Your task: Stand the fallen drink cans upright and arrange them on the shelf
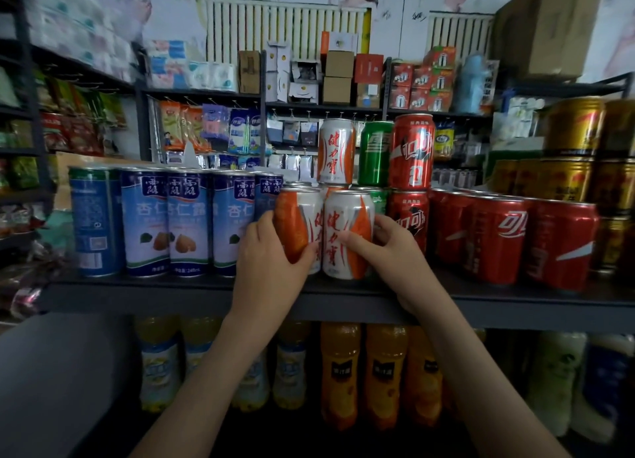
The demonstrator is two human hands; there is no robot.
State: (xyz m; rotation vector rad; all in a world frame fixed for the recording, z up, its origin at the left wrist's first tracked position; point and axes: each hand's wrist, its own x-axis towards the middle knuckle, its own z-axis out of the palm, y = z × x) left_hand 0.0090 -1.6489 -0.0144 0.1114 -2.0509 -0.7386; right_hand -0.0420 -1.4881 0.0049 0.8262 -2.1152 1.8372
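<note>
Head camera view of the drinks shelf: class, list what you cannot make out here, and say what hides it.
- Lower part of the left orange-and-white metal can: covered by the left hand.
- Green can in the bottom row: mostly behind the right orange-and-white can.
- Right hand fingers: behind that can.
- Gold cans: cut off by the right edge.
- Small print on the tall blue cans: too blurred.

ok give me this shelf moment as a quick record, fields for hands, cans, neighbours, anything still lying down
left hand: wrapped around the left orange-and-white can
right hand: gripping the right orange-and-white can
held cans: both upright, side by side at the front edge of the shelf
stacked above: orange-and-white can, green can, red cola can
left neighbours: blue almond-drink cans, upright
right neighbours: red cola cans, gold cans beyond
fallen cans: none visible
</note>
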